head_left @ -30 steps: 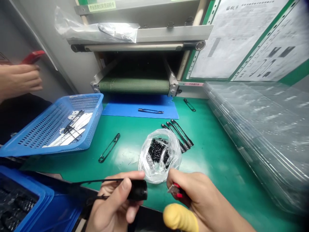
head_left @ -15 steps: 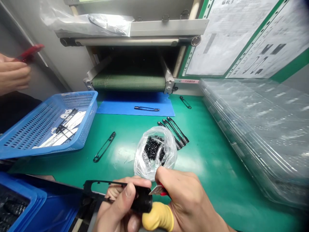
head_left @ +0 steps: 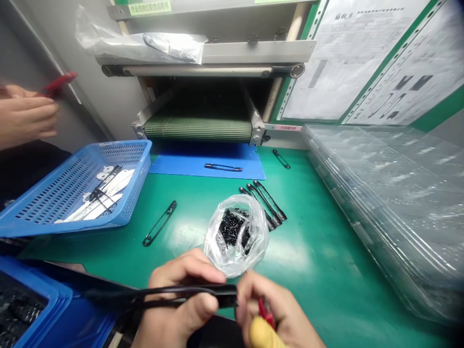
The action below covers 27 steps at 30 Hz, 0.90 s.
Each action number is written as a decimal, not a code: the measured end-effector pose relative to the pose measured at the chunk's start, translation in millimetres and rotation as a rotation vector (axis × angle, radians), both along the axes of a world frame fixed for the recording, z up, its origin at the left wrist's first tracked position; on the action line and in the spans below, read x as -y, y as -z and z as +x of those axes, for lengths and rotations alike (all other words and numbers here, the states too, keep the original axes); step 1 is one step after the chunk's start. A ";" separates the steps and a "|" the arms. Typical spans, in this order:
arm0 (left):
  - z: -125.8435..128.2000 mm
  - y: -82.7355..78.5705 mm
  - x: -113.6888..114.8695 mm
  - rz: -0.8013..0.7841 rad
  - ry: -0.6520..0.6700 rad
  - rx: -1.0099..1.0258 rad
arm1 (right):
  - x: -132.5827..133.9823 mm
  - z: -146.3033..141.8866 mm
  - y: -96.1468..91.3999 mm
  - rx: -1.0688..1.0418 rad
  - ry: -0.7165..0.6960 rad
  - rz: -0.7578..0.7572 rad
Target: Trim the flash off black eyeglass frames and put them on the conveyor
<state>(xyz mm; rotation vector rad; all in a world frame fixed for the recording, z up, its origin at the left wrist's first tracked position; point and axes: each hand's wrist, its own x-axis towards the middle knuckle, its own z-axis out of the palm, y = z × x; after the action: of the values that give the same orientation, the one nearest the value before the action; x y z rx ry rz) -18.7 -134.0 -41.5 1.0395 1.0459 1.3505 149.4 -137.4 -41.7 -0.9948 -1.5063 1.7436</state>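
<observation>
A long black pin-shaped part is pinched between the thumb and fingers of the left hand – its long axis lies almost level across the view, and one end projects past the fingers toward the right hand, the nearer hand to that end. The right hand is closed around a red-handled cutter, mostly hidden, and a yellow finger cot is worn below it. A clear plastic bag of small black parts is located just beyond the grip.
</observation>
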 end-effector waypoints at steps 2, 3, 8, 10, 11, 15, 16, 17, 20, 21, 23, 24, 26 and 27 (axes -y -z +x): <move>-3.9 4.9 -11.4 -0.126 0.229 -0.007 | -4.7 -1.7 2.6 -0.113 0.155 -0.059; -5.4 7.0 -16.6 -0.193 0.284 -0.001 | -7.6 -2.6 5.6 -0.115 0.246 0.003; -14.1 5.2 -31.3 -0.274 0.188 -0.031 | -20.9 -2.3 23.3 0.117 0.303 0.805; -17.6 0.3 -32.6 -0.237 0.194 -0.094 | -23.3 -0.6 21.3 0.092 0.062 0.891; -19.0 -1.9 -32.8 -0.222 0.222 -0.099 | -23.6 0.5 16.9 0.088 -0.022 0.865; -20.0 -6.3 -29.0 -0.212 0.410 0.138 | -22.5 6.3 -15.9 0.302 -0.088 0.800; -19.5 -6.6 -27.1 -0.224 0.455 0.200 | -22.2 7.5 -24.5 0.395 -0.101 0.833; -18.8 -6.8 -25.0 -0.240 0.500 0.247 | -22.1 8.3 -32.0 0.482 -0.134 0.875; -17.0 -7.3 -19.9 -0.289 0.632 0.322 | -21.4 7.7 -44.3 0.671 -0.261 0.967; -16.6 -7.4 -19.1 -0.299 0.660 0.328 | -21.0 6.9 -45.4 0.713 -0.291 0.977; -16.3 -7.3 -18.9 -0.299 0.691 0.326 | -20.1 5.1 -44.5 0.768 -0.307 0.998; -16.4 -7.0 -19.1 -0.295 0.699 0.322 | -19.7 4.4 -43.3 0.780 -0.307 1.005; -17.3 -6.1 -19.7 -0.291 0.706 0.316 | -19.1 3.3 -40.7 0.791 -0.313 1.011; -17.9 -5.4 -19.7 -0.296 0.711 0.314 | -18.9 2.9 -39.7 0.790 -0.320 1.013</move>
<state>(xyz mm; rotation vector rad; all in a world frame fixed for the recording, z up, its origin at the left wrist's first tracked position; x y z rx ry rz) -36.6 -114.3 -36.1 0.8253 0.5340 0.7164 152.4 -118.5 -2.1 -0.9038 -2.7275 0.4704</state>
